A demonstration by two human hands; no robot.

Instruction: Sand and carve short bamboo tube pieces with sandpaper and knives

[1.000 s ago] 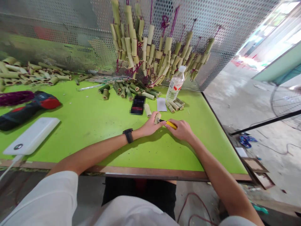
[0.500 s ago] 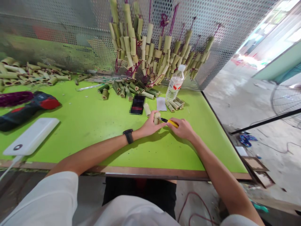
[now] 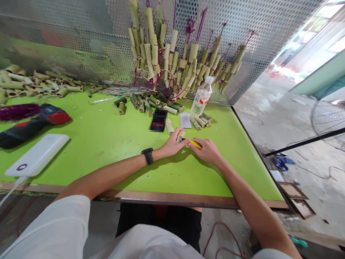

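Observation:
My left hand [image 3: 173, 143] is closed around a short, pale piece of bamboo [image 3: 181, 135], just above the green tabletop. From the right, my right hand [image 3: 206, 148] grips a yellow-handled knife [image 3: 195, 144], its dark front end pointing left at the bamboo. My left thumb lies close by the front of the knife. The tip meets or nearly meets the bamboo; fingers partly hide the contact. Just behind my left hand stands another pale bamboo piece [image 3: 169, 126], next to a dark phone [image 3: 158, 121].
A water bottle [image 3: 201, 99] and a paper slip [image 3: 185, 120] are behind my hands, near cut bamboo tubes [image 3: 199, 121]. Bamboo strung on purple cord hangs on the perforated metal panel [image 3: 107, 46]. A power drill [image 3: 35, 124] and a white power bank [image 3: 37, 154] lie left.
The knife's front end has shifted slightly left and down, further behind my left thumb and closer against the bamboo. Both hands keep their holds. The whole view has shifted slightly.

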